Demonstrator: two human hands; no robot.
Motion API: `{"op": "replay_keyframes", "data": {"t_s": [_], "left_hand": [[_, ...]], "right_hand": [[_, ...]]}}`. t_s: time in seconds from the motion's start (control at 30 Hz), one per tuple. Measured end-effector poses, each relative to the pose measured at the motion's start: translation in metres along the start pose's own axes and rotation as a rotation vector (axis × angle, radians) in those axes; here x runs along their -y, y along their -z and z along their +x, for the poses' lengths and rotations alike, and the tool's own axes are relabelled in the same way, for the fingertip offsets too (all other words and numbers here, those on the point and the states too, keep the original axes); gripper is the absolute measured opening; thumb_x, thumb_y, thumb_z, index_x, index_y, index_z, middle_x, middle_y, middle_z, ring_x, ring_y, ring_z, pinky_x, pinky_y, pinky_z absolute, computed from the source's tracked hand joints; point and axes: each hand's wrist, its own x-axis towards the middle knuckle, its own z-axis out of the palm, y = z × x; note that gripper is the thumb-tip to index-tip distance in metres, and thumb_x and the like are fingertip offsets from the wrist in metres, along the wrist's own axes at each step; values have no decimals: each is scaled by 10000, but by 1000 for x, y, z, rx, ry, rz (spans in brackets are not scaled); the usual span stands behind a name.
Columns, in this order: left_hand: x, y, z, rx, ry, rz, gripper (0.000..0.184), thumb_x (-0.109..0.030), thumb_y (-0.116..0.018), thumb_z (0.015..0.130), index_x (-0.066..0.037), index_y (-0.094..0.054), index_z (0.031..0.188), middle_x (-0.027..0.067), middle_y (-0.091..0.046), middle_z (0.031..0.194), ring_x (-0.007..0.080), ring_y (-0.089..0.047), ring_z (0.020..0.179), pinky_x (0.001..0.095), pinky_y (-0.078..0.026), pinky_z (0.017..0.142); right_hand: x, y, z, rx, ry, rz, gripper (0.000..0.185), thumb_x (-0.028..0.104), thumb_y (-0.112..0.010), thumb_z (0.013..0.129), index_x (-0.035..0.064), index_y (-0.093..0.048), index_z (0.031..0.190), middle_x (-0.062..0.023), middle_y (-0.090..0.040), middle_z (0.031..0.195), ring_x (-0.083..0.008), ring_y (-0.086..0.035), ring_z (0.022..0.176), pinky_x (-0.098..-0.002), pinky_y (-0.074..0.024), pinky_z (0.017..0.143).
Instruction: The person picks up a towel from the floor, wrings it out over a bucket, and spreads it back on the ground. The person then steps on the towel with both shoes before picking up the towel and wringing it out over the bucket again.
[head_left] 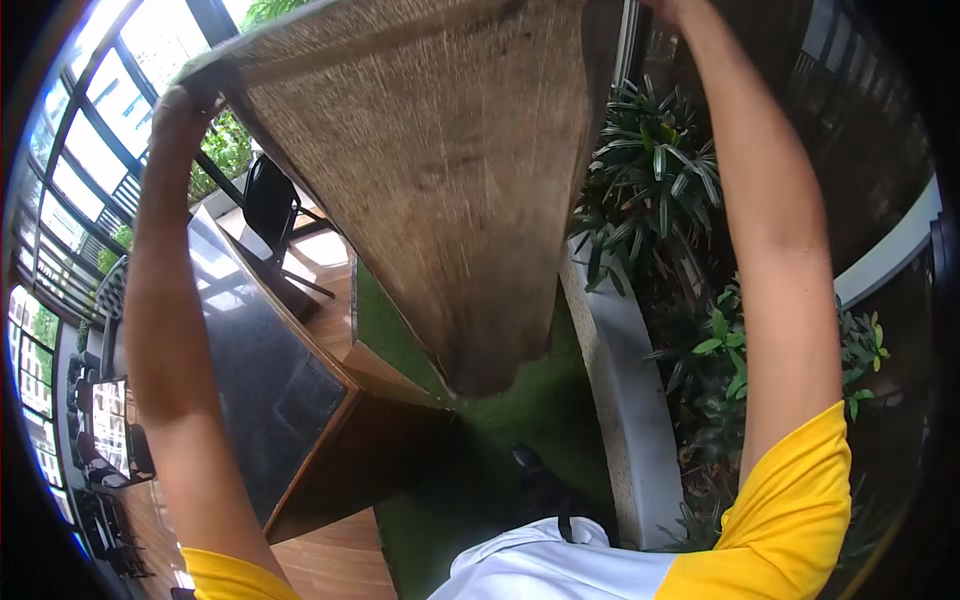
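Note:
A large worn brown cloth [430,170] hangs spread out in front of me, wide at the top and narrowing toward the green floor. At its upper left corner my left hand [183,115] is closed on the edge. My right hand [668,8] is raised beside the upper right edge, mostly cut off by the top of the view, so its fingers cannot be made out. Both my arms are stretched up, one on each side of the cloth.
A dark-topped wooden counter [265,375] stands at left, with a black chair [270,205] behind it. A pale curved ledge [625,400] borders leafy plants [660,150] at right. Green carpet [400,500] lies below. More chairs and large windows are at far left.

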Motion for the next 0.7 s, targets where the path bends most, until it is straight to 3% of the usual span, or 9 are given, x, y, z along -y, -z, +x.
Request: {"op": "replay_keyframes", "data": {"t_s": [0.03,0.1,0.2,0.3,0.37,0.47,0.6,0.63,0.7], "left_hand": [[-16,9,-4,344,-141,-26,731,-510,-627,809,-6,-444,1305,127,-535,1277,264,-492,1202,513,-404,979],[-39,12,-8,76,-25,-3,502,-319,-580,890,-7,-474,1269,132,-542,1248,234,-518,1167,451,-435,967],[-49,16,-37,-58,-190,805,341,-165,-503,924,-6,-519,1225,111,-597,1155,222,-584,1041,362,-475,916],[-40,-15,-81,-449,152,33,270,-173,-505,936,15,-587,1112,89,-630,990,164,-606,859,279,-504,786],[-23,-43,-134,-293,210,152,263,-189,-551,913,1,-613,1083,55,-627,966,99,-577,831,245,-473,726],[7,-126,-198,-238,424,510,251,-113,-603,793,-11,-657,1016,27,-647,850,84,-575,745,242,-472,659],[52,-244,-287,116,718,770,325,-2,-551,722,-53,-691,1011,144,-680,829,210,-645,746,343,-517,695],[96,-255,-323,196,428,839,313,12,-537,719,-70,-705,971,202,-666,886,293,-655,795,389,-515,743],[158,-282,-381,369,463,917,278,-7,-547,726,-104,-713,926,208,-598,943,366,-586,920,429,-488,834]], "right_hand": [[10,1,2,1,29,22,328,109,-327,936,45,-648,908,-106,-678,813,-208,-645,749,-362,-508,639],[18,9,5,13,96,-16,324,87,-329,926,41,-648,897,-103,-672,810,-198,-635,744,-359,-504,646],[21,48,21,46,248,-336,309,59,-338,908,32,-641,964,-98,-665,862,-199,-619,769,-369,-496,716],[39,64,-62,188,136,-637,273,-12,-444,843,30,-647,1020,-109,-666,888,-220,-611,836,-378,-485,779],[-6,100,-65,495,345,-690,205,15,-499,738,43,-667,852,3,-618,777,-156,-590,734,-276,-485,662],[-41,106,-118,666,244,-1074,269,-27,-504,629,5,-673,835,-96,-651,748,-217,-606,739,-307,-485,707],[-118,97,-204,732,121,-1308,330,-24,-519,627,81,-706,877,-168,-674,894,-288,-645,890,-371,-508,788],[-132,91,-229,764,41,-1322,325,-8,-535,629,100,-714,877,-161,-677,908,-294,-643,923,-381,-513,809],[-188,88,-269,867,48,-1400,249,42,-580,657,144,-724,833,-130,-686,883,-286,-645,905,-398,-519,776]]}}
